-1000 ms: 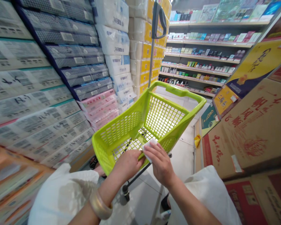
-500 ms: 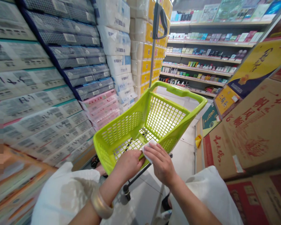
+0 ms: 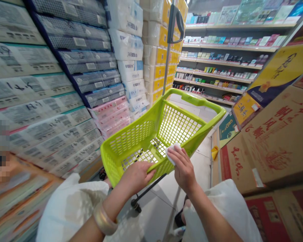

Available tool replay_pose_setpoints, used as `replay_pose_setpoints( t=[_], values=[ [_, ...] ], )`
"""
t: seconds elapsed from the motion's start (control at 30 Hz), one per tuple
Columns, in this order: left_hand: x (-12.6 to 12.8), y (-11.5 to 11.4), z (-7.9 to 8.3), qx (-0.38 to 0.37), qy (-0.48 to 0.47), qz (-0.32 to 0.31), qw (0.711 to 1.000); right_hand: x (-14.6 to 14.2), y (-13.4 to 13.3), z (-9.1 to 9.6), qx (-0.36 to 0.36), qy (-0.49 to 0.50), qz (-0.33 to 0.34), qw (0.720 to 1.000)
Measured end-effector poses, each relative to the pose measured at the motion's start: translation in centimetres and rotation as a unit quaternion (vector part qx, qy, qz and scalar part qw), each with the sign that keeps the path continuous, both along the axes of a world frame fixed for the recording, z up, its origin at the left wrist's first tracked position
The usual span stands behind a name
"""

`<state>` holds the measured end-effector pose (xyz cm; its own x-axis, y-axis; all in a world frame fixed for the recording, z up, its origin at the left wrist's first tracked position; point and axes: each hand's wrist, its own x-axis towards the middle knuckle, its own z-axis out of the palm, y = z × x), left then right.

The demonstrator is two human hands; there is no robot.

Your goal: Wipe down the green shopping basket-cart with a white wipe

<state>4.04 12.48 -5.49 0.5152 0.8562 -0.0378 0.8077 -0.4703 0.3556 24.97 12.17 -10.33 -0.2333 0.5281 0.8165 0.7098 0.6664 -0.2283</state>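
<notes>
Shop aisle, narrow, with stock stacked on both sides and a pale tiled floor below me. Nearest to me, my left hand, a bracelet on its wrist, has its fingers curled over the near rim of a lime-green basket and grips it firmly. My right hand is just beside it, to the right and a little further on. Its fingers are held almost flat and close together, pinning a small white cloth against the basket's right rim. The cloth pokes out ahead and to the left of those fingertips, so the right hand is the nearer one to it. The left hand is apart from it. The basket's long axis runs away from me, tilted up towards a pole with a grey handle.

On the left are wrapped packs with handwritten figures, too smeared for me to read. On the right, brown cartons carry red Chinese characters that I cannot make out with certainty, and above them a yellow box has gold script. Far off, shelves hold small boxed goods whose labels are too small to read.
</notes>
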Motion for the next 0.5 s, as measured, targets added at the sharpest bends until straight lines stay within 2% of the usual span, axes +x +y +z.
replay_pose_setpoints(
  t=[0.1,0.23,0.3,0.5],
  values=[
    [-0.9,-0.1,-0.2,-0.001,-0.008,-0.002,1.000,-0.3,-0.1,0.0,0.007,0.022,-0.028,0.999],
    [-2.1,-0.3,-0.4,0.005,-0.013,-0.013,1.000,-2.7,-1.6,0.2,-0.007,-0.049,0.067,0.997],
    [-2.8,-0.4,-0.3,0.009,-0.012,-0.013,1.000,-2.8,-1.7,0.5,-0.011,-0.070,0.087,0.994],
    [-4.3,-0.9,0.1,0.003,-0.010,-0.023,1.000,0.0,0.2,1.1,0.025,0.047,-0.048,0.997]
  ],
)
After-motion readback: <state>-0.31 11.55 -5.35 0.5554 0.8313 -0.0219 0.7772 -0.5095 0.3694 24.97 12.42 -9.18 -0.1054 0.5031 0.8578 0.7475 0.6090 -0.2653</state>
